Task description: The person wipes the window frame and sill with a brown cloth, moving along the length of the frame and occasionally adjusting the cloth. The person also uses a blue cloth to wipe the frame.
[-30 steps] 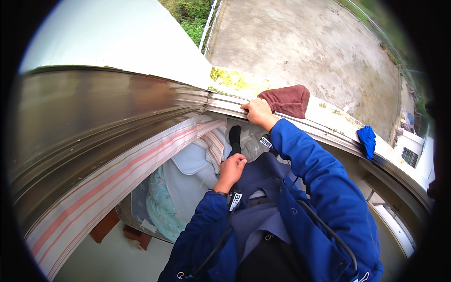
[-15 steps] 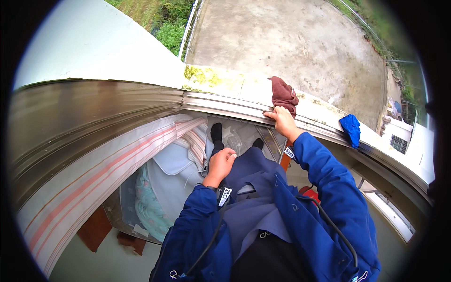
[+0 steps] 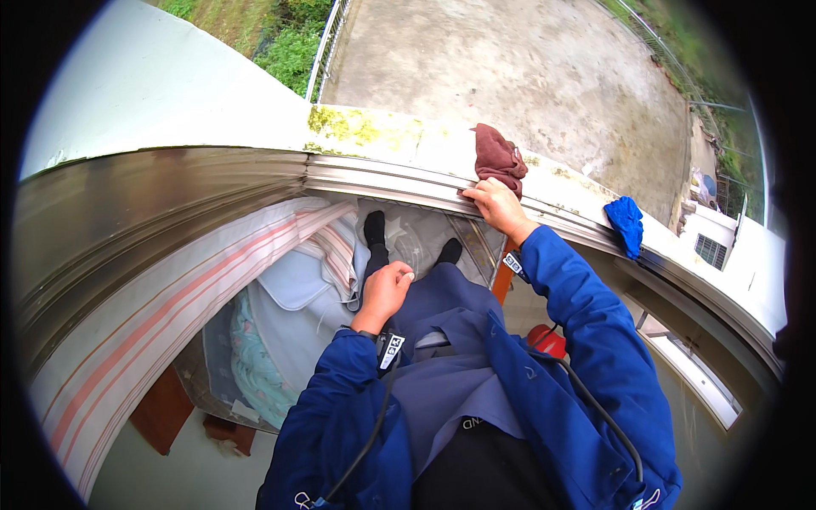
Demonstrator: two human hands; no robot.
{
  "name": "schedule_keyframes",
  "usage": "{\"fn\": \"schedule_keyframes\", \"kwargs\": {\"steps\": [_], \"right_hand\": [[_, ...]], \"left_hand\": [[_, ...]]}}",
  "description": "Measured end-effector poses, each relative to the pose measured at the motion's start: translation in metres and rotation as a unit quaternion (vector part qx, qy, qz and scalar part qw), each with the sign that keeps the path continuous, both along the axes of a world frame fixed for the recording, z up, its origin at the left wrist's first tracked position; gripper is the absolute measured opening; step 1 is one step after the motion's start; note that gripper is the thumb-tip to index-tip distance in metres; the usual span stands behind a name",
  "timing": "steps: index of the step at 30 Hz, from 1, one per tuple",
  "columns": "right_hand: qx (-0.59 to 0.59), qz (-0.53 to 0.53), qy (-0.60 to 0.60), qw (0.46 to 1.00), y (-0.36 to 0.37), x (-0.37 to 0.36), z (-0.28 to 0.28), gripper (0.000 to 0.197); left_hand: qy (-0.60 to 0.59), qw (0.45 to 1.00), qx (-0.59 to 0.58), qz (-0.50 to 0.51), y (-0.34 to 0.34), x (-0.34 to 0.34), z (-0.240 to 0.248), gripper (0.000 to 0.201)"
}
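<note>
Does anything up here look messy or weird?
Yes. The white ledge outside the metal window rail has yellow-green mossy patches. A dark red cloth sits bunched under the right hand, and a blue cloth droops over the rail farther right. The left hand is empty.

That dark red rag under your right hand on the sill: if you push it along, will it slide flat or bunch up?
The dark red rag lies crumpled in soft folds, so it would likely bunch rather than slide flat. It looks light and limp. The right hand pins only its near edge, so the rest could drag.
</note>
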State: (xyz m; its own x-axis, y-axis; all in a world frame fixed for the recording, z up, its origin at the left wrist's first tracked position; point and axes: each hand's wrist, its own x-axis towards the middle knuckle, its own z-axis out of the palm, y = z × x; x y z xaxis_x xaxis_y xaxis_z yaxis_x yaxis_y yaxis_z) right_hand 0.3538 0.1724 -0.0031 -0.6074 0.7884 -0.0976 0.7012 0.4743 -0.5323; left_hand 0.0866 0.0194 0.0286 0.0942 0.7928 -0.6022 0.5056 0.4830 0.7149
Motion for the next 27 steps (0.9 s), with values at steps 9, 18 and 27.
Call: {"fn": "schedule_keyframes", "kwargs": {"steps": [9, 18, 27], "right_hand": [[0.017, 0.005, -0.109, 0.994, -0.016, 0.029, -0.003, 0.043], [0.045, -0.054, -0.149, 0.986, -0.039, 0.122, -0.005, 0.038], [0.009, -0.044, -0.281, 0.959, -0.031, 0.162, 0.002, 0.013]], "left_hand": [[-0.004, 1.000, 0.004, -0.004, 0.006, 0.001, 0.000, 0.013], [0.008, 1.000, -0.003, -0.026, -0.003, 0.013, 0.001, 0.012], [0.016, 0.999, 0.036, -0.021, -0.002, 0.020, 0.019, 0.011]]}}
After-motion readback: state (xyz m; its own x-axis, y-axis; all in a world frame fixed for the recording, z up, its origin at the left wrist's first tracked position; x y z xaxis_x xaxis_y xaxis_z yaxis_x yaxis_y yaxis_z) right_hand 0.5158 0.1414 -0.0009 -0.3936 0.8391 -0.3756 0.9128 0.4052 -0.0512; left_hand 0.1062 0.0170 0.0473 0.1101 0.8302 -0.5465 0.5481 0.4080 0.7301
